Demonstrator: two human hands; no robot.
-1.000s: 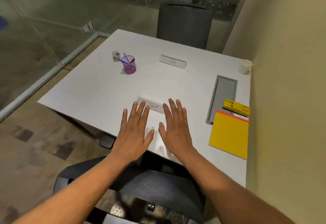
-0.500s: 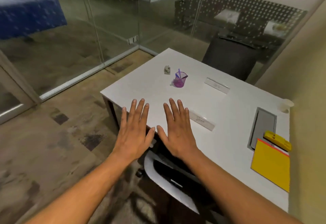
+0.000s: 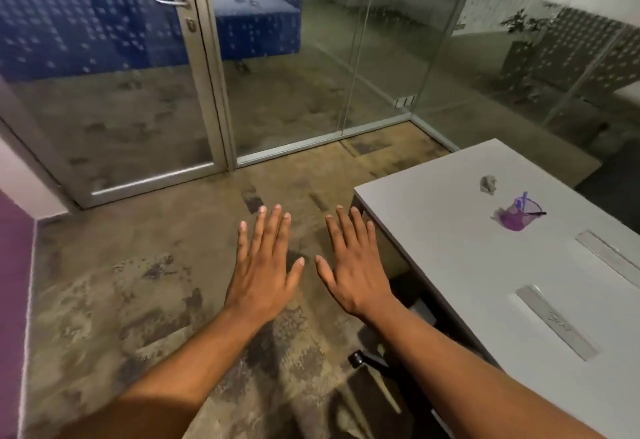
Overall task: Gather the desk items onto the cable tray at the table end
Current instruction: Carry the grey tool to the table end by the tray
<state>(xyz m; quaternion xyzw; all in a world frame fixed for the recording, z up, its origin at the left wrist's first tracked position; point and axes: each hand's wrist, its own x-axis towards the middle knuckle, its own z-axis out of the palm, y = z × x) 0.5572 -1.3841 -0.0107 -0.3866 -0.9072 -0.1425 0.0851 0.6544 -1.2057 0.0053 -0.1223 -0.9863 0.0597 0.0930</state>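
The two flat nameplates lay on the white desk [image 3: 450,231] at the right side of the view, each with its long axis running from the near right toward the far left of the desk top, roughly parallel to one another. The nearer nameplate [image 3: 556,321] carried some writing that was too blurred to read; the farther nameplate [image 3: 609,258] was cut by the right border. Beyond them stood the purple cup [image 3: 516,217], with a purple pen inside leaning to the right, and farther still lay a small crumpled grey object [image 3: 487,184], apart from the cup. The cable tray was not in view. The left hand [image 3: 266,272] and the right hand [image 3: 353,265] were held side by side, palms down, fingers spread wide and holding nothing; both were over the stained floor [image 3: 138,265], the right one near the desk corner. Compared with half a second before, the view had turned to the left: the hands were then over the desk edge, and the tray, the yellow items and the paper cup were visible. Now a glass door [image 3: 114,92] filled the far left.
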